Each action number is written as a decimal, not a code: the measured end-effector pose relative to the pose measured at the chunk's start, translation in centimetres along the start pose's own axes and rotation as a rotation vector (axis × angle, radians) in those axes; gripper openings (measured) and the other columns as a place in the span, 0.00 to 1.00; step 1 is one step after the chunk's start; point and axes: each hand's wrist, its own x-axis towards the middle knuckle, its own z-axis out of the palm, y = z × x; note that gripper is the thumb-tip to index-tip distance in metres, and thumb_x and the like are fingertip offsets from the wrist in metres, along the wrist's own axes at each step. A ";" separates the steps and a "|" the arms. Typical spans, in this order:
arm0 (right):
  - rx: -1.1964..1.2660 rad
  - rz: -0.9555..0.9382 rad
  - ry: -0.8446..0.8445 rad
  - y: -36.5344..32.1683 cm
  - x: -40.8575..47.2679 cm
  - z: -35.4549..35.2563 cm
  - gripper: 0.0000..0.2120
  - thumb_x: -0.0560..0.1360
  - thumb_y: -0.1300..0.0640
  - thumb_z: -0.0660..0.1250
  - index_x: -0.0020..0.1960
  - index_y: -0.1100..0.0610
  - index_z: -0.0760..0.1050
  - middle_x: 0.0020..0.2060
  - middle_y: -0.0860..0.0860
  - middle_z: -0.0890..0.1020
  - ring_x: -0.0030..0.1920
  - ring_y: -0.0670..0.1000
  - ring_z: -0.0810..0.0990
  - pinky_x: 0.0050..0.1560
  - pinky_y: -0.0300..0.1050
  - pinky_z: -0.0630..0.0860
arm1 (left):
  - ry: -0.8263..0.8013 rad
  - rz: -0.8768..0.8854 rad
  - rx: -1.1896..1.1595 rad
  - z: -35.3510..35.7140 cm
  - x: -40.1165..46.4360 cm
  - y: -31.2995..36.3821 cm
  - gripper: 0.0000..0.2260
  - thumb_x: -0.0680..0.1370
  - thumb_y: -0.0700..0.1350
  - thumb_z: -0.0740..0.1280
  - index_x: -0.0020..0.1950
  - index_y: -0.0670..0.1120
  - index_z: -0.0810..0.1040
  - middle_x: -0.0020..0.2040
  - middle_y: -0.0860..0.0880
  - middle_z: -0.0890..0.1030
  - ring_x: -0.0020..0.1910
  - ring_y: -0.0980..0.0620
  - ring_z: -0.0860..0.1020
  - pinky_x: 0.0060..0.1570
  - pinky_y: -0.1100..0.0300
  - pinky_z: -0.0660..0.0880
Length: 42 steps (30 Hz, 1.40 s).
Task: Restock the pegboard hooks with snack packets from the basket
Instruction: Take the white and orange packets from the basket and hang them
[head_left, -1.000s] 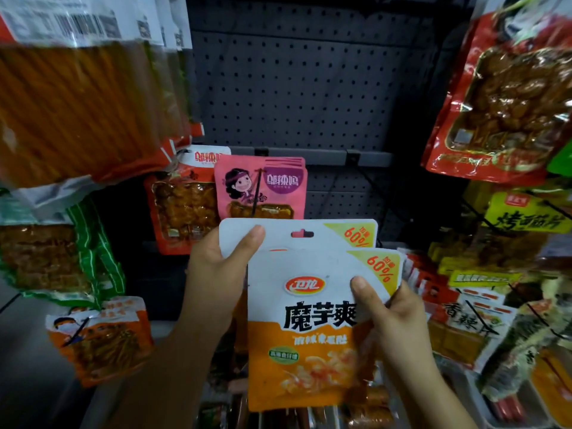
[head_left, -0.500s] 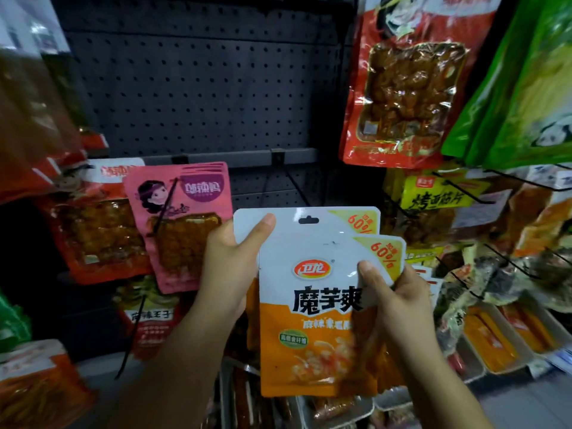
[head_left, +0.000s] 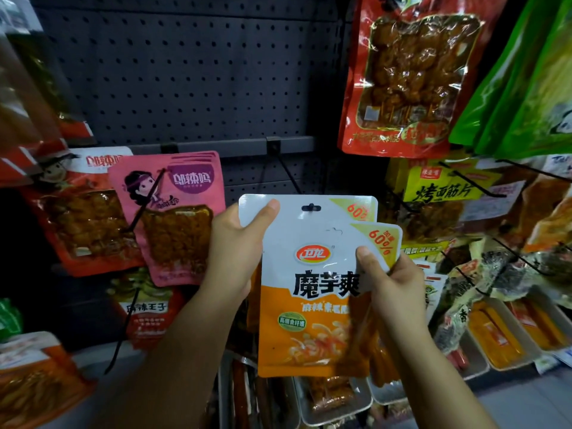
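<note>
- My left hand (head_left: 235,252) is gripping the top left corner of a rear white-and-orange glossy snack packet (head_left: 309,212), thumb lying across the front, fingers hidden behind.
- My right hand (head_left: 393,283) is pinching the right edge of a front white-and-orange glossy snack packet (head_left: 309,305), thumb pressing on its white upper part; this grip is clenched on the packet too.
- The front packet is overlapping the rear one, sitting lower and slightly to the right; both are upright, and both are showing a yellow corner flash reading 60%.
- The rear packet's hang slot is sitting just below and to the right of the tip of a bare black wire hook (head_left: 288,174); I cannot tell whether they are touching.
- That hook is projecting from a grey metal rail (head_left: 235,147) across the dark perforated pegboard (head_left: 185,72).
- A pink snack packet with a cartoon girl (head_left: 173,218) is hanging just left of my left hand, beside a red packet (head_left: 83,218).
- A large red packet with skewers (head_left: 408,72) is hanging upper right, above a yellow packet (head_left: 442,193).
- White trays of orange sticks (head_left: 507,335) are lying lower right.
</note>
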 end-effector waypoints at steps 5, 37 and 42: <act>-0.038 0.056 -0.018 0.7 0.6 0.5 0.04 0.75 0.56 0.69 0.41 0.51 0.79 0.34 0.45 0.85 0.40 0.49 0.84 0.39 0.48 0.79 | 0.010 -0.046 0.013 -0.4 1.0 -1.4 0.03 0.76 0.44 0.68 0.45 0.49 0.81 0.41 0.54 0.86 0.40 0.55 0.84 0.33 0.65 0.78; -0.002 0.097 -0.091 2.9 7.8 4.3 0.01 0.76 0.56 0.67 0.47 0.51 0.76 0.43 0.51 0.84 0.43 0.48 0.83 0.42 0.44 0.78 | 0.339 -0.107 0.252 2.5 20.0 -6.4 0.23 0.78 0.49 0.66 0.70 0.43 0.69 0.67 0.44 0.74 0.65 0.43 0.73 0.65 0.50 0.69; 0.028 0.115 -0.143 1.6 7.0 2.9 0.02 0.75 0.55 0.68 0.47 0.53 0.78 0.40 0.50 0.85 0.39 0.47 0.83 0.37 0.41 0.78 | 0.223 -0.177 0.185 2.1 16.1 -6.1 0.20 0.78 0.51 0.65 0.65 0.43 0.66 0.64 0.44 0.75 0.62 0.43 0.74 0.65 0.45 0.70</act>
